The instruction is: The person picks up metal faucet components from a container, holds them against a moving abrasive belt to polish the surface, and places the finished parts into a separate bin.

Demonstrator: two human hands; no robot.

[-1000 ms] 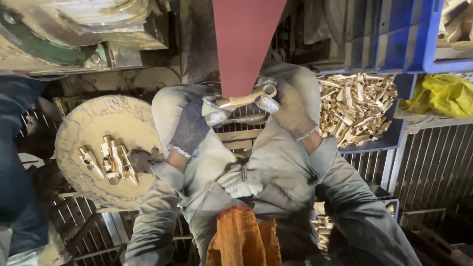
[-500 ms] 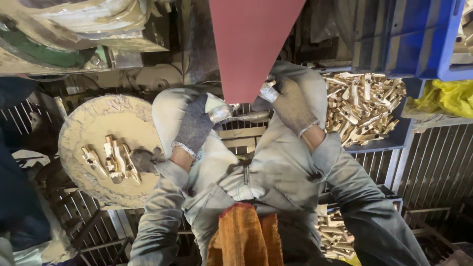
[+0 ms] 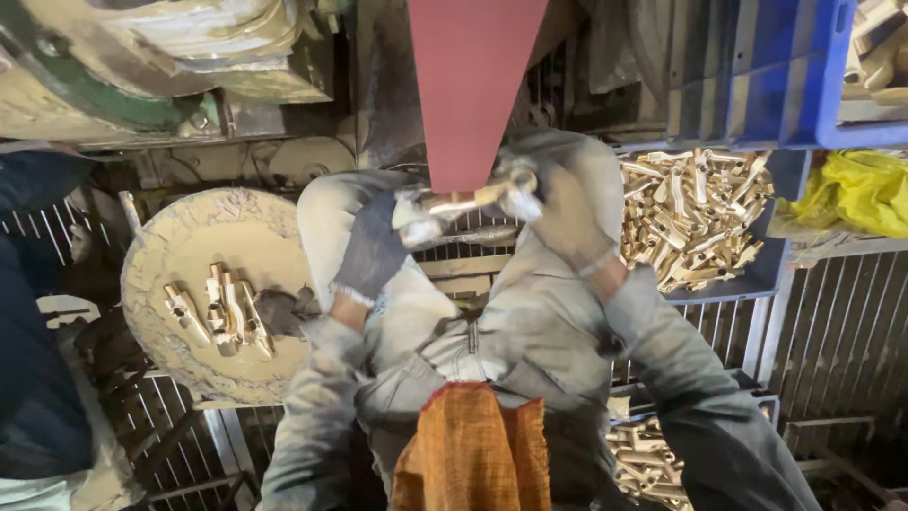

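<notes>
A brass fitting (image 3: 470, 199) is pressed against the lower end of a dark red sanding belt (image 3: 473, 85) at the top centre. My left hand (image 3: 376, 248), in a dark grey glove, grips the fitting's left end. My right hand (image 3: 566, 213), in a dusty grey glove, grips its right end. Both forearms wear dusty grey sleeves. An orange cloth (image 3: 473, 452) lies over my lap below.
A dusty round tray (image 3: 180, 255) at the left bears several brass fittings (image 3: 219, 312). A blue crate (image 3: 747, 274) at the right holds a heap of brass parts (image 3: 695, 213). A yellow bag (image 3: 856, 189) lies far right. Metal grating runs underneath. Another person's dark sleeve (image 3: 38, 378) is at far left.
The view has shifted slightly. Both hands still hold the fitting against the belt, with the piece turned a little between them.
</notes>
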